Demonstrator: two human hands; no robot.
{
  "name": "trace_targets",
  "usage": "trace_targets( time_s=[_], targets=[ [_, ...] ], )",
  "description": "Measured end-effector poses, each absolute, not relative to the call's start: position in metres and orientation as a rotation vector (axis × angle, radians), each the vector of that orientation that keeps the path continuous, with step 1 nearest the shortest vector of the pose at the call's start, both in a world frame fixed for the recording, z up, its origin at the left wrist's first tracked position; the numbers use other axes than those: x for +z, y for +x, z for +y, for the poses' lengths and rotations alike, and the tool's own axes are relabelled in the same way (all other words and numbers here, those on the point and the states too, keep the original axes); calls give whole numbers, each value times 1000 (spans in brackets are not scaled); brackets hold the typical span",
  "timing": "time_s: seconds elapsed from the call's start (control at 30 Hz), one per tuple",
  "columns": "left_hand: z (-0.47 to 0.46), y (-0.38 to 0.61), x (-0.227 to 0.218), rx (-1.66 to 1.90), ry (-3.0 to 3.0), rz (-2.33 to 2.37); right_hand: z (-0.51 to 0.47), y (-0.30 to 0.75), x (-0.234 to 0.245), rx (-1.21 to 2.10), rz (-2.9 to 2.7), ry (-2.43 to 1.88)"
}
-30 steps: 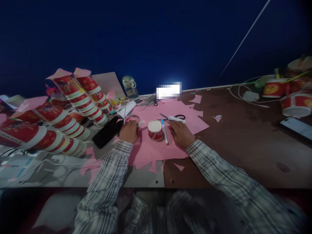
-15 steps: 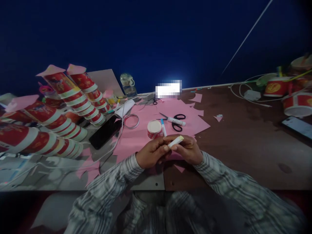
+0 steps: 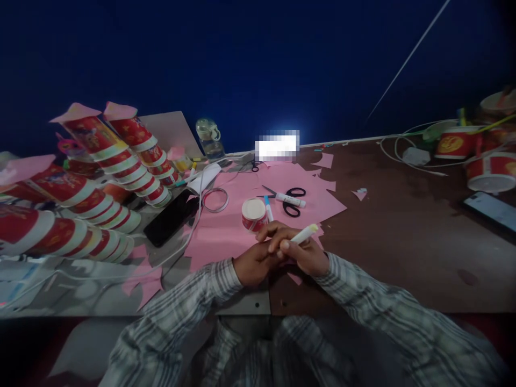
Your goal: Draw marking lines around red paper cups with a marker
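Observation:
My right hand (image 3: pixel 310 258) is closed around a white marker (image 3: pixel 304 234) with a yellow end, which points up and to the right. My left hand (image 3: pixel 252 264) meets it from the left; its fingers are mostly hidden behind the right hand, so what they hold cannot be seen. Just beyond the hands, a red paper cup (image 3: pixel 255 223) stands upside down on pink paper (image 3: pixel 226 242). A blue-capped marker (image 3: pixel 268 208) lies beside the cup. Black-handled scissors (image 3: pixel 291 209) rest on the paper with another white marker (image 3: pixel 291 200) across them.
Stacked red-and-white cup towers (image 3: pixel 121 166) with pink paper cones crowd the left. Near them are a black phone (image 3: pixel 167 220), a tape roll (image 3: pixel 215 199), a bottle (image 3: pixel 210 141) and a white cable (image 3: pixel 198 212). More cups (image 3: pixel 455 144) and another phone (image 3: pixel 489 212) are at the right.
The white marker has gone from between both hands into my right hand, and its yellow end has moved right. My left hand has slid slightly right, under the right one.

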State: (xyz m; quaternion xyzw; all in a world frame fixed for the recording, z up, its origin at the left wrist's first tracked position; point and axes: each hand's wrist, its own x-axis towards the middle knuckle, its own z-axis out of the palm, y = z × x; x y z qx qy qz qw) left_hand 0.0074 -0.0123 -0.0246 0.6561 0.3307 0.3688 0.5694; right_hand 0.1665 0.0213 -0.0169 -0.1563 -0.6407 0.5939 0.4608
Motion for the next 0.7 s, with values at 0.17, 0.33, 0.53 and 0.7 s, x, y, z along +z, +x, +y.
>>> trace_targets(
  time_s=[0.17, 0.33, 0.53, 0.7],
  targets=[
    [-19, 7, -36, 744, 1336, 833, 18, 164, -17, 1764, -1305, -250],
    [-21, 11, -35, 716, 1242, 808, 16, 162, -15, 1916, -1108, -293],
    [-21, 14, -34, 662, 1090, 794, 11, 159, -14, 1950, -991, -336],
    [-22, 20, -43, 657, 975, 755, 9, 159, -12, 1904, -958, -377]
  ],
)
